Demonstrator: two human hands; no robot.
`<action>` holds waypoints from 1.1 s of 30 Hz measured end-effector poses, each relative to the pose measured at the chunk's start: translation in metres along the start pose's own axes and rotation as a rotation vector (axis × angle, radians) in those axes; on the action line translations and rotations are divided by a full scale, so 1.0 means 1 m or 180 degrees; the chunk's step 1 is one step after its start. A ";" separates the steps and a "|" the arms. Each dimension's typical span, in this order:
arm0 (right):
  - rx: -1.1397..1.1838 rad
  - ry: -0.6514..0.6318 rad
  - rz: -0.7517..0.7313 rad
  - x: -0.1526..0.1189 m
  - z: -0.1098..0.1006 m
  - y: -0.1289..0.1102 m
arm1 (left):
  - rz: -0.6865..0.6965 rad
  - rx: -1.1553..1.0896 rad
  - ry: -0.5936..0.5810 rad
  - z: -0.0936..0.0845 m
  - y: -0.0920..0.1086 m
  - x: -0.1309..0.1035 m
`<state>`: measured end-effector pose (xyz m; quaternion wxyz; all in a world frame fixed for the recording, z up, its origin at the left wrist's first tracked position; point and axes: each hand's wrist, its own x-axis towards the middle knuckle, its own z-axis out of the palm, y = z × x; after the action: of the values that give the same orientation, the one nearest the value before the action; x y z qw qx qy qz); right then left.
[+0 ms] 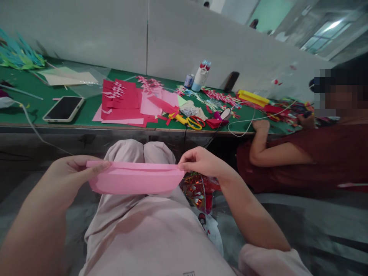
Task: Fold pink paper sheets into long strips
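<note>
A sheet of pink paper (135, 182) is stretched between my two hands above my lap, its upper edge folded over in a narrow strip. My left hand (77, 170) pinches the left end, thumb lying along the fold. At the opposite end, the fingertips of my right hand (197, 161) are closed on the upper corner. Beyond, on the green table, lie red paper sheets (123, 109) and pink sheets (152, 103). Yellow-handled scissors (194, 122) rest by the table's front edge.
A phone (64, 109) lies at the left of the green table (25, 92). A white bottle (200, 76) and a can (188, 81) stand at the back. A co-worker (324, 153) sits on the right. Shiny wrapping (198, 189) is beside my legs.
</note>
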<state>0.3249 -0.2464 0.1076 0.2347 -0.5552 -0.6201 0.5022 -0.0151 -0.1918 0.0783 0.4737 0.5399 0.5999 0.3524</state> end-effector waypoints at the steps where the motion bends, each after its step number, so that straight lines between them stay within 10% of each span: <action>1: -0.0056 0.0047 -0.0027 0.000 0.000 0.001 | -0.0015 -0.0009 -0.0014 0.000 0.000 0.000; 15: -0.1107 0.0723 -0.0127 -0.001 -0.010 0.001 | -0.0305 -0.0440 -0.0528 0.015 -0.001 -0.003; 21: -0.1933 0.1763 -0.1167 -0.003 0.019 -0.019 | -0.0444 -0.0664 -0.0693 0.029 -0.002 -0.004; 33: -0.2106 0.1636 -0.2142 0.015 0.072 -0.024 | -0.0642 -0.1384 -0.0839 0.056 0.020 -0.021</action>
<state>0.2487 -0.2560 0.0970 0.3394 -0.4751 -0.8114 0.0249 0.0439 -0.2140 0.0837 0.6852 0.4042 0.4941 0.3507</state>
